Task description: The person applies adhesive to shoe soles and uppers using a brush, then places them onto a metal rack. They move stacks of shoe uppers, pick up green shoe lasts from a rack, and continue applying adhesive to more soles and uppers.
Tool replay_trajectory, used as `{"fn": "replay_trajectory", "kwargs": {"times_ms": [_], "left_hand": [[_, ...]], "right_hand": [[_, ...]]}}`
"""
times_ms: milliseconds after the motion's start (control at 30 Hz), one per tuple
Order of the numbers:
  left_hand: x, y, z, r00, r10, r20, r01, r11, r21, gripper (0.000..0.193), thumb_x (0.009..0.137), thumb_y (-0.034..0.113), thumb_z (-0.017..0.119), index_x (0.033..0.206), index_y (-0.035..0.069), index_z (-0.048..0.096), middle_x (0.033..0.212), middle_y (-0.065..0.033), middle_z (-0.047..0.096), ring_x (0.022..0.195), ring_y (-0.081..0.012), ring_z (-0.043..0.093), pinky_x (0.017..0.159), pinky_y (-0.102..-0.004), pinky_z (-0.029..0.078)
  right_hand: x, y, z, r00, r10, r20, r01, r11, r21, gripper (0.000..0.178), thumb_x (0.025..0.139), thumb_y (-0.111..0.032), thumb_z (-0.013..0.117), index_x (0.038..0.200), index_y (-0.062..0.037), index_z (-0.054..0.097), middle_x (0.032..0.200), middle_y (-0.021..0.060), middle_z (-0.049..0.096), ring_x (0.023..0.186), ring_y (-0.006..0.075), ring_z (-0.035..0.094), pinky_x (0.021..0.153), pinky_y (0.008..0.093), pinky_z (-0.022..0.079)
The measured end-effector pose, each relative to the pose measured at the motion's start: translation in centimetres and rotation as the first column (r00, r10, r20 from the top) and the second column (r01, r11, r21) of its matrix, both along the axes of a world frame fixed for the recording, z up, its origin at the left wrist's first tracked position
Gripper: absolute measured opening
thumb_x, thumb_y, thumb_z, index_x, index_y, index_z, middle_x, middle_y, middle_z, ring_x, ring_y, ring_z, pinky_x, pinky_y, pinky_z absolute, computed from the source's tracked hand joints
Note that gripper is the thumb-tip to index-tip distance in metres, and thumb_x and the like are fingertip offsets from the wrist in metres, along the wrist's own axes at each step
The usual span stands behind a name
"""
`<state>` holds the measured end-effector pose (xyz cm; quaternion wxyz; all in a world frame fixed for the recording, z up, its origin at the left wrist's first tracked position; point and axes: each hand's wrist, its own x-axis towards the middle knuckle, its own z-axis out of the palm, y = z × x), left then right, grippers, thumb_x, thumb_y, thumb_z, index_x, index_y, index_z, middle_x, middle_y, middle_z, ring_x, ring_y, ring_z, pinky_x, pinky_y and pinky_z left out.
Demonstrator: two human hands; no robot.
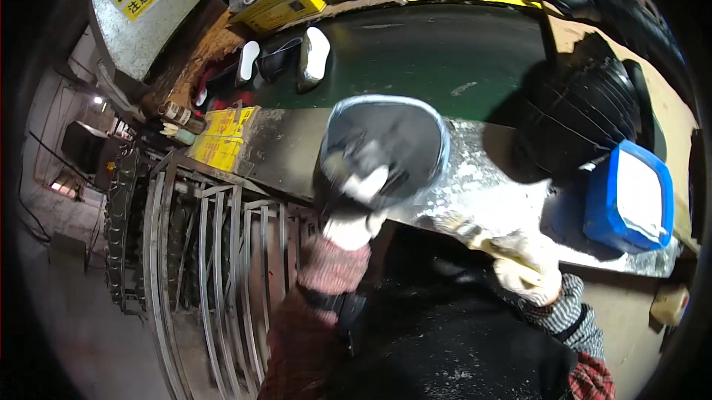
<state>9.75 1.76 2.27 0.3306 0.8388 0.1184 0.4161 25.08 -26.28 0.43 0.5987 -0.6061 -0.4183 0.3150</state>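
My left hand (357, 196), in a pale glove with dark patches, is smeared by motion at the near part of a black rounded piece (408, 137) with a pale blue-white rim. It appears to grip this piece, which covers part of the bench's front edge. My right hand (530, 270), also in a soiled pale glove, is closed low by the bench edge. What it holds, if anything, I cannot make out. A blue tub (599, 203) with white contents (639, 191) stands beyond it on the right. Behind the tub sits a stack of black curved pieces (582, 114).
A dark green belt (452, 59) runs behind the metal bench top (285, 140). Shoe forms with white soles (314, 55) rest on it at left. Yellow boxes (285, 11) line the back. A metal rack (215, 266) stands below left; a metal hood (152, 0) bears a yellow warning sign.
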Motion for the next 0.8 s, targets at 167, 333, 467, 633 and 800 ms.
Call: {"fn": "replay_trajectory", "kwargs": {"times_ms": [167,333,467,633,800], "left_hand": [[9.6,8.4,-0.1,0.804,0.236,-0.546,-0.192,0.972,0.138,0.029,0.095,0.021,0.057,0.116,0.001,0.061,0.088,-0.0117,0.07,0.078,-0.0239,0.066,0.071,-0.0362,0.054],[5.4,9.9,1.9,0.947,-0.161,0.278,0.318,0.357,-0.878,0.036,0.097,0.034,0.054,0.113,0.001,0.059,0.083,-0.0098,0.07,0.07,-0.0154,0.065,0.057,-0.0292,0.05],[-8.9,6.9,-1.3,0.785,-0.564,0.258,0.273,-0.059,-0.96,0.029,0.1,0.024,0.047,0.108,-0.002,0.059,0.077,-0.0161,0.07,0.053,-0.0207,0.068,0.039,-0.0287,0.056],[-29.2,-0.8,-20.9,0.927,-0.177,-0.331,-0.375,-0.416,-0.828,0.044,0.092,0.035,0.063,0.12,0.001,0.059,0.105,-0.0142,0.067,0.103,-0.0201,0.064,0.087,-0.0346,0.055],[-40.8,-3.1,-39.5,0.344,0.067,-0.937,-0.936,-0.053,-0.348,0.044,0.093,0.034,0.061,0.123,0.002,0.057,0.104,-0.0131,0.067,0.101,-0.0207,0.064,0.085,-0.0352,0.054]], "right_hand": [[2.0,1.0,2.2,0.808,-0.202,0.554,0.156,0.979,0.129,0.029,0.08,-0.01,0.067,0.105,0.006,0.063,0.081,0.0167,0.067,0.072,0.0268,0.066,0.065,0.033,0.052],[2.0,0.7,-0.3,0.849,-0.279,0.449,0.224,0.959,0.172,0.029,0.086,-0.012,0.062,0.109,0.0056,0.059,0.106,0.0209,0.063,0.093,0.0283,0.063,0.081,0.0381,0.051],[-0.2,4.0,0.0,0.914,-0.215,0.343,0.137,0.962,0.237,0.035,0.089,-0.007,0.057,0.122,0.0051,0.052,0.117,0.0256,0.055,0.093,0.0264,0.06,0.075,0.035,0.051],[-6.4,12.9,1.4,0.888,0.029,0.459,-0.172,0.946,0.273,0.04,0.095,-0.026,0.058,0.129,-0.0067,0.05,0.095,0.0194,0.063,0.076,0.0231,0.062,0.068,0.0364,0.053],[-11.6,21.3,1.7,0.618,0.147,0.772,-0.04,0.987,-0.155,0.026,0.089,0.002,0.055,0.113,-0.0002,0.046,0.133,0.0321,0.051,0.124,0.0403,0.052,0.101,0.0453,0.043]]}}
